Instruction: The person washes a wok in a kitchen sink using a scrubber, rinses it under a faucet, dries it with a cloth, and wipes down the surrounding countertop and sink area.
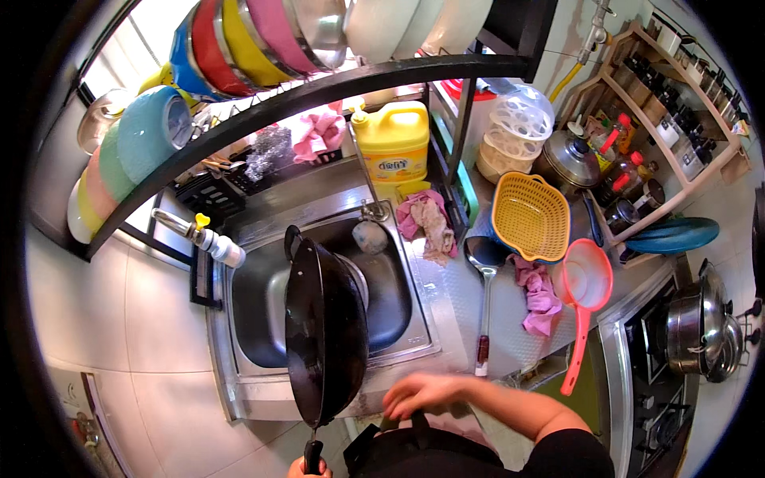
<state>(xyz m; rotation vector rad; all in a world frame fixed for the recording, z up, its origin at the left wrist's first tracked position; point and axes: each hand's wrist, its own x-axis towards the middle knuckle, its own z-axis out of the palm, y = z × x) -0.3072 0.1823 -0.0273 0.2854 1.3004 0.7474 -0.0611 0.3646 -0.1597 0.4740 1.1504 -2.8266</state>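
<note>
My left hand (309, 469) grips the black handle of a dark wok (331, 328) at the bottom of the view. The wok is tipped on its side over the stainless steel sink (263, 322), its small loop handle pointing to the back. Part of a round pale object (357, 276) shows behind the wok. My right hand (417, 395) is slightly blurred in front of the counter edge, fingers loosely bent, with nothing visible in it. A metal spatula (487, 305) lies on the counter beyond that hand. The faucet (200, 233) has a yellow lever and stands at the left.
A dish rack (317, 74) with bowls overhangs the sink. On the counter are a yellow detergent jug (391, 140), cloths (427, 221), a yellow basket (529, 215) and a pink ladle (586, 281), its handle jutting past the edge. A steel pot (687, 331) stands on the stove at right.
</note>
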